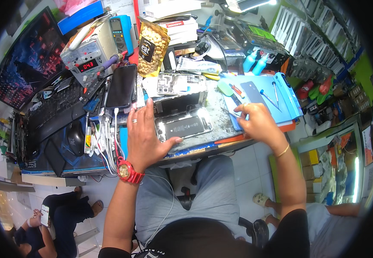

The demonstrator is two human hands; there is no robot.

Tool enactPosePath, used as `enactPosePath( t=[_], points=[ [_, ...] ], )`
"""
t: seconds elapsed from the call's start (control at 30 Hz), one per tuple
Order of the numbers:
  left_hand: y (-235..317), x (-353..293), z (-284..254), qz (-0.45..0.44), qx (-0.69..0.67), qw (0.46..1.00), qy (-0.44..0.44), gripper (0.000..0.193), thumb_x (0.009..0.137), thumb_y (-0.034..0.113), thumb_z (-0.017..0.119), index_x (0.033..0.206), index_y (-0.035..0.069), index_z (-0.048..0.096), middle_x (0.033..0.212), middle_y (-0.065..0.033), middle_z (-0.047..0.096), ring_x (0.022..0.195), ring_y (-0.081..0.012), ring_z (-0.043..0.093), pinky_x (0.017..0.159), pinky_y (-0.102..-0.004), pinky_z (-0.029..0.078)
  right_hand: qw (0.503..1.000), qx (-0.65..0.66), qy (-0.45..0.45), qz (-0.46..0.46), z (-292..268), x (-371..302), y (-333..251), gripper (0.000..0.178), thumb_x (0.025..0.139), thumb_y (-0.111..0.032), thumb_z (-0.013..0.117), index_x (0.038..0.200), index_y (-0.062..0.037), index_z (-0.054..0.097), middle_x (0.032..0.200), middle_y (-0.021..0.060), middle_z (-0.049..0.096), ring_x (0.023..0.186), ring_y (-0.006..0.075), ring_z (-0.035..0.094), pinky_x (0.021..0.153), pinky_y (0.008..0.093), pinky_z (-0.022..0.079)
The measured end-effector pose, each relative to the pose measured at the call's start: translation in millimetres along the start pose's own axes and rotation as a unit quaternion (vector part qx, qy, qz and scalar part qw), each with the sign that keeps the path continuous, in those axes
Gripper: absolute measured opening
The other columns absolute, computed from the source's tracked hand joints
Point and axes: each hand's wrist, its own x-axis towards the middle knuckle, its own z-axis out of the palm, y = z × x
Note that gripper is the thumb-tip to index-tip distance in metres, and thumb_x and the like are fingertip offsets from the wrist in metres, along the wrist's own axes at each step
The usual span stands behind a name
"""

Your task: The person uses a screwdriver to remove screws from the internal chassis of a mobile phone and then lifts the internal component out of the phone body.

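An opened phone [208,121] lies on the work mat, its black battery and inner parts bare. My left hand [145,135] is spread flat beside it, the thumb along its near edge and the fingers at its left side. Just behind stands a dark block [180,104] with another opened phone body [175,84] on top. To the right, over the edge of a blue mat [283,107], my right hand [255,122] is closed in a pinch on a thin, slender tool [230,112]; its exact kind is too small to tell.
Screwdrivers [270,99] and a grey phone-shaped panel [251,92] lie on the blue mat. A black phone [121,86], white cables [104,137], a power supply [85,60] and a nut bag [152,49] crowd the left and back. Seated people are at both sides.
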Motion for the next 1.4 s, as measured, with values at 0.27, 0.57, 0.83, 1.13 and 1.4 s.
enactPosePath(
  t=[0.27,0.57,0.83,1.13,1.4],
  points=[
    [2.1,2.5,1.7,0.005,-0.005,1.000,0.006,0.136,0.073,0.065,0.093,0.165,-0.014,0.031,0.137,-0.0257,0.061,0.134,-0.0408,0.059,0.129,-0.0610,0.031,0.970,-0.045,-0.237,-0.024,-20.1,47.4,7.7,0.069,0.084,0.001,0.062,0.152,-0.0009,0.063,0.081,0.0185,0.075,0.068,0.0284,0.078,0.069,0.0402,0.063],
    [1.5,0.8,-0.3,-0.004,-0.005,1.000,-0.001,0.137,0.071,0.062,0.095,0.166,-0.013,0.030,0.139,-0.0247,0.061,0.134,-0.0399,0.059,0.129,-0.0609,0.030,0.917,-0.031,-0.387,0.091,-36.5,60.8,-18.0,0.090,0.081,0.005,0.058,0.169,-0.0051,0.044,0.083,0.0197,0.079,0.064,0.0243,0.078,0.067,0.0374,0.065],
    [1.0,0.7,-0.1,-0.008,-0.008,1.000,-0.006,0.137,0.071,0.060,0.096,0.166,-0.013,0.030,0.139,-0.0242,0.061,0.135,-0.0395,0.059,0.129,-0.0610,0.030,0.978,-0.058,-0.200,-0.019,-43.5,33.6,3.7,0.056,0.090,0.001,0.067,0.146,-0.0011,0.064,0.096,0.0181,0.077,0.090,0.0312,0.079,0.083,0.0432,0.062],
    [-0.4,-0.7,0.7,0.005,-0.004,1.000,-0.002,0.135,0.073,0.064,0.093,0.165,-0.014,0.033,0.138,-0.0255,0.061,0.134,-0.0399,0.059,0.130,-0.0619,0.028,0.995,0.009,0.001,-0.097,-24.0,-30.2,-30.7,0.017,0.090,0.002,0.078,0.107,0.0043,0.079,0.092,0.0175,0.070,0.092,0.0366,0.073,0.083,0.0433,0.058],
    [2.2,2.1,0.1,0.000,-0.003,1.000,-0.005,0.137,0.073,0.063,0.094,0.166,-0.014,0.029,0.137,-0.0258,0.061,0.133,-0.0410,0.059,0.130,-0.0611,0.029,0.974,0.126,0.183,-0.052,29.8,-15.0,-29.7,0.036,0.096,0.000,0.076,0.130,0.0020,0.066,0.092,0.0173,0.073,0.081,0.0388,0.074,0.071,0.0431,0.059]
  ],
)
